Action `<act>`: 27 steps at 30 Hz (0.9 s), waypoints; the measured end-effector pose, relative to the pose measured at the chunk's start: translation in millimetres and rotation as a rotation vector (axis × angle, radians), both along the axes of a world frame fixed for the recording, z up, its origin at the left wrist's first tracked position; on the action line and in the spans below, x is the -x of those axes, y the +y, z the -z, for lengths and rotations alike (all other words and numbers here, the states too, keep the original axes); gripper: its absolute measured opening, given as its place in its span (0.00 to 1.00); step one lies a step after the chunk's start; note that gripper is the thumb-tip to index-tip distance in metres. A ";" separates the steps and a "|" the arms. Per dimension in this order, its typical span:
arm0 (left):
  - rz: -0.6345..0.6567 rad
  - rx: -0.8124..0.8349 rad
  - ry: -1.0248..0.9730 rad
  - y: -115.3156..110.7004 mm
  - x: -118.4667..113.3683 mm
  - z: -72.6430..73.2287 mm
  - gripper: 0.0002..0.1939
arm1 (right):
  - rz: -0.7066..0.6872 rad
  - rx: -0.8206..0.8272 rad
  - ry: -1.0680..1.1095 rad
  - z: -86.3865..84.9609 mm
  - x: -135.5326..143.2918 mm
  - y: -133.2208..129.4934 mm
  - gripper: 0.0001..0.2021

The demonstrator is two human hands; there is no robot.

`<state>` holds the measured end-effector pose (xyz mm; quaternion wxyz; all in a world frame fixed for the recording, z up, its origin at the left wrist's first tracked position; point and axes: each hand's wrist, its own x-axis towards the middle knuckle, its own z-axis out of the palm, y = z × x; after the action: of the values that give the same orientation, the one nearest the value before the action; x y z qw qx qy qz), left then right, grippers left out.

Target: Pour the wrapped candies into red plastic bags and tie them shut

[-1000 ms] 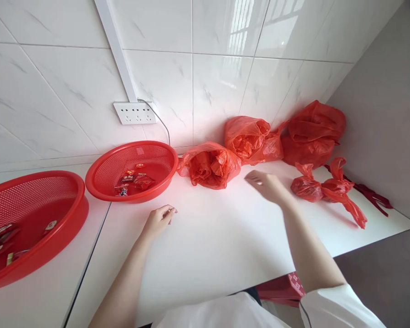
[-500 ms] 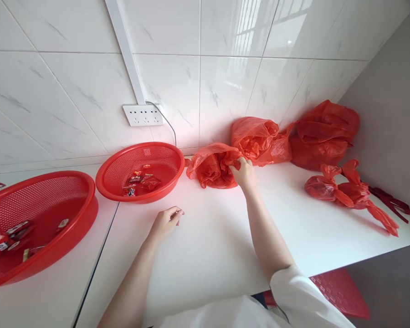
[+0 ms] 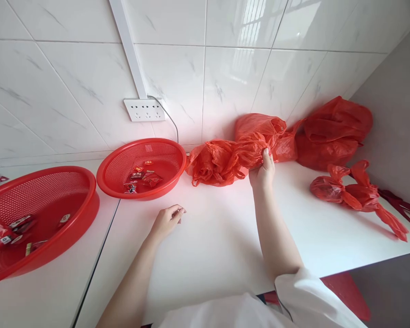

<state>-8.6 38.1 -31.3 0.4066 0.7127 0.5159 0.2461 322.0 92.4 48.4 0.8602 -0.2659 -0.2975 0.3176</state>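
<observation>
I log the worktop (image 3: 208, 250) as running along the tiled wall (image 3: 177, 68). At far left I note the first basket (image 3: 66, 243), packets (image 3: 18, 228) inside. Just right and slightly farther back: the second basket (image 3: 105, 166), wrappers (image 3: 151, 178) inside. The socket panel (image 3: 144, 110) is on the wall above it. Right of the second basket I record the bag bundle (image 3: 210, 164); behind it to the right, the rear bag (image 3: 256, 122); farther right, the corner bag (image 3: 338, 127). Two tied bags (image 3: 328, 189) lie before the corner bag, straps (image 3: 399, 202) to their right.
</observation>
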 end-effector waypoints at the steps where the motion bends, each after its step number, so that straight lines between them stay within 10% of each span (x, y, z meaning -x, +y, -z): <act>1: 0.002 0.005 -0.007 0.0 0.0 -0.2 0.17 | 0.014 0.008 -0.029 0.2 1.3 -0.9 0.15; 5: -0.027 0.031 -0.092 -2.3 -3.2 -3.9 0.16 | -0.076 0.160 -0.428 -3.5 8.7 -14.7 0.17; 12: 0.041 0.268 -0.623 -13.7 -22.5 -16.0 0.33 | -0.837 0.356 -1.019 -19.8 46.5 -40.0 0.12; 18: -0.108 0.257 -0.623 -14.2 -32.0 -13.5 0.33 | -0.740 0.493 -1.321 -7.1 68.8 -38.4 0.29; 27: -0.223 0.234 -0.761 -5.8 -29.3 2.2 0.21 | -0.931 0.327 -1.591 -2.8 73.7 -38.9 0.06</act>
<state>20.7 32.3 -33.4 0.6175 0.4595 0.4272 0.4744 248.3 53.5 51.2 0.1419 -0.3770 -0.8269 0.3925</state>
